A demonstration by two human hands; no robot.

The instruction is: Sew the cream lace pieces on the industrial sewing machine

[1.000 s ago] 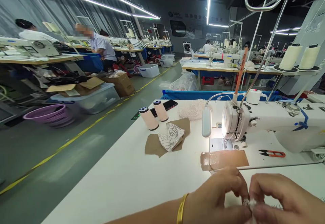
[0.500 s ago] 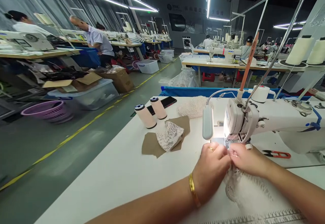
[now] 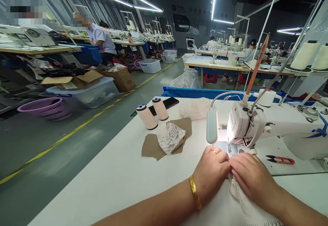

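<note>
White lace fabric (image 3: 234,186) hangs toward me from under my fingers, just in front of the needle area of a white sewing machine (image 3: 246,123). My left hand (image 3: 212,171) is closed on the lace, thumb and fingers pinched together. Beside it, touching at the fingertips, my right hand (image 3: 252,176) is bent over the same lace with its fingers pressed together. The fingertips partly hide the fabric's edge. To the right lie orange-handled thread snips (image 3: 280,159).
A lamp (image 3: 211,125) hangs left of the needle. On the table's left are two thread cones (image 3: 146,117), a phone (image 3: 165,106), brown pattern pieces (image 3: 151,147) with a lace piece (image 3: 171,138), and bunched lace (image 3: 196,109). A ruler's edge (image 3: 263,223) shows at the bottom.
My right hand has shifted right and turned, its back now more toward me. The lace below has drawn in narrower, and the ruler shows less. My left hand stays nearly in place.
</note>
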